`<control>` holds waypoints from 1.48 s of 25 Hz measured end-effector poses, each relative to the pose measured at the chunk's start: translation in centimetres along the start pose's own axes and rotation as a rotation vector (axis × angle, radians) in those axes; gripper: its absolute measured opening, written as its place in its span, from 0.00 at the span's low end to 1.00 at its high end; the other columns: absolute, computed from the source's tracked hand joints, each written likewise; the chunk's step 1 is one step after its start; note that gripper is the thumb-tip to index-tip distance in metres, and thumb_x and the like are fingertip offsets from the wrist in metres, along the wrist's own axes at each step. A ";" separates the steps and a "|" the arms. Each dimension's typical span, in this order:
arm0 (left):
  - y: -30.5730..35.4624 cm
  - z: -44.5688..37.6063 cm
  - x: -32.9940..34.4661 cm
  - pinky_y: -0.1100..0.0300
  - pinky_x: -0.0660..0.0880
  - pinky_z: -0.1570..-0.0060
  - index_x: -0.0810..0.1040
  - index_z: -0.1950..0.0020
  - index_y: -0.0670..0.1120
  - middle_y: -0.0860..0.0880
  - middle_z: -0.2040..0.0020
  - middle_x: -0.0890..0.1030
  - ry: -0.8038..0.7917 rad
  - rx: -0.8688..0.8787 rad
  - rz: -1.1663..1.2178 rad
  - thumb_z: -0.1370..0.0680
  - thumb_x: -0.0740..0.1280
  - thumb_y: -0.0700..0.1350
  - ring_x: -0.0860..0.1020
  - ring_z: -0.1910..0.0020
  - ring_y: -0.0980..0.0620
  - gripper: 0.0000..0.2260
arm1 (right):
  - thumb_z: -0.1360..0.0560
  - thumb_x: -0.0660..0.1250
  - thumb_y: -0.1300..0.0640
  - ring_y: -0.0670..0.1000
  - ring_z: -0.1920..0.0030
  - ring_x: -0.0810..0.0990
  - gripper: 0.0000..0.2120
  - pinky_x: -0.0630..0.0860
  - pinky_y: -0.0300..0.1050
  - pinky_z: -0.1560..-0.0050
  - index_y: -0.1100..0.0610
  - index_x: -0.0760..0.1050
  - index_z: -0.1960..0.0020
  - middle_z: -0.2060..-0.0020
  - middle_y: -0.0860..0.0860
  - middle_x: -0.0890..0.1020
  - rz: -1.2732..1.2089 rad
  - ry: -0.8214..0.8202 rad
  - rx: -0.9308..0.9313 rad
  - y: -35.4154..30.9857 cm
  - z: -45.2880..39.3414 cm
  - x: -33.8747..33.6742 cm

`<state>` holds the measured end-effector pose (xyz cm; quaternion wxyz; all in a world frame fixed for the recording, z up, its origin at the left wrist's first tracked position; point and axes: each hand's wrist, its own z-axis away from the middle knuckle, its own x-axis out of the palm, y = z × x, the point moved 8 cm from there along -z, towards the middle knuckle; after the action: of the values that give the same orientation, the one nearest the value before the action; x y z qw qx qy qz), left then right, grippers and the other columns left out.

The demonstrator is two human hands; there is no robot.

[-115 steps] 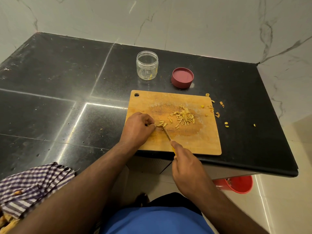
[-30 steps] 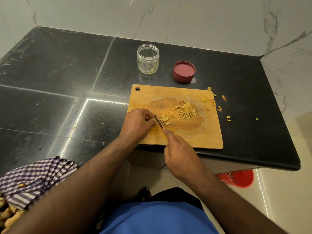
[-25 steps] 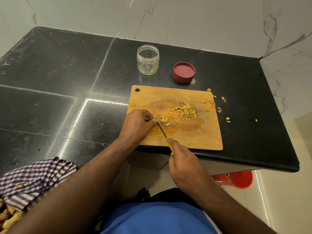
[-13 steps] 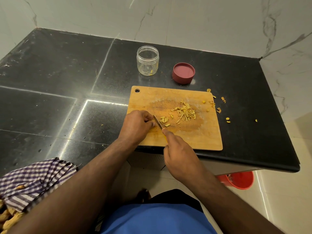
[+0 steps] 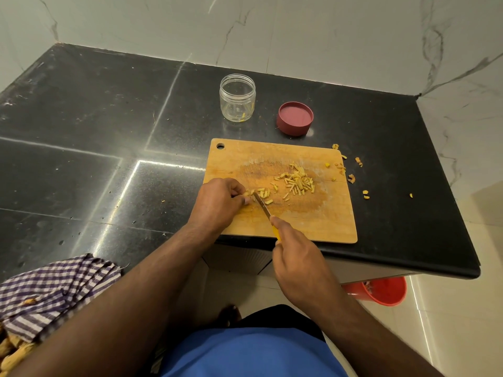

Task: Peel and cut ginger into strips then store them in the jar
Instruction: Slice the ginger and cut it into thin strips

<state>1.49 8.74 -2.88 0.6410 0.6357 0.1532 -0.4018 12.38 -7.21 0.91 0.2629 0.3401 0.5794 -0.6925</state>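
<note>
A black polished stone counter [image 5: 81, 131] runs into a corner of white marble wall, and near its front edge lies a wooden cutting board [image 5: 321, 221]. The left hand [image 5: 217, 202] has its fingertips curled down, pinching a small piece of ginger [image 5: 247, 199] against the board. The right hand [image 5: 299, 265] is wrapped around the yellow handle of a small knife [image 5: 261, 206], whose blade lies right beside those left fingertips. That closeness is the worry: the piece looks tiny, so a slip or roll could bring the edge onto a finger. A pile of cut ginger strips [image 5: 298, 182] sits mid-board, just right of the blade. The board's near edge lies close to the counter lip, so a hard push might shift it. Behind the board the clear jar [image 5: 237, 97] stands open with a few bits inside, its maroon lid [image 5: 295, 118] beside it; nothing blocks the way there. Peel scraps [image 5: 351, 178] lie scattered off the board's right side. A checked cloth [image 5: 54, 289] is at lower left, a red bucket [image 5: 381, 291] on the floor.
</note>
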 end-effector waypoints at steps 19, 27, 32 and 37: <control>0.1 0.0 -0.1 0.65 0.70 0.63 0.85 0.47 0.50 0.55 0.56 0.82 0.001 -0.007 -0.018 0.25 0.75 0.50 0.78 0.55 0.60 0.09 | 0.19 0.54 0.61 0.51 0.52 0.75 0.23 0.73 0.44 0.54 0.56 0.60 0.24 0.40 0.52 0.74 0.141 -0.058 -0.058 -0.5 0.5 0.6; 0.1 0.3 -0.4 0.71 0.68 0.62 0.83 0.43 0.49 0.56 0.55 0.81 0.019 0.001 -0.004 0.25 0.75 0.48 0.77 0.55 0.61 0.12 | 0.18 0.54 0.57 0.47 0.44 0.73 0.25 0.70 0.40 0.45 0.50 0.55 0.23 0.37 0.50 0.73 0.035 -0.031 -0.003 -0.3 -1.5 0.4; 0.3 0.3 -0.5 0.70 0.68 0.65 0.84 0.48 0.50 0.59 0.60 0.79 0.021 -0.002 -0.012 0.25 0.75 0.48 0.76 0.59 0.61 0.07 | 0.18 0.53 0.57 0.50 0.45 0.74 0.24 0.70 0.41 0.48 0.51 0.54 0.23 0.38 0.53 0.74 0.074 -0.052 -0.006 -0.4 -2.4 1.2; 0.2 0.1 -0.4 0.70 0.68 0.64 0.84 0.48 0.49 0.56 0.57 0.81 0.015 -0.012 -0.020 0.25 0.75 0.48 0.78 0.56 0.58 0.08 | 0.19 0.53 0.58 0.52 0.42 0.74 0.24 0.70 0.43 0.46 0.52 0.57 0.23 0.37 0.54 0.74 0.030 -0.041 -0.007 -0.4 -3.2 1.0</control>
<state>1.35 8.78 -2.42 0.6398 0.6333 0.1669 -0.4022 12.01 -3.97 0.07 0.2864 0.3334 0.5713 -0.6931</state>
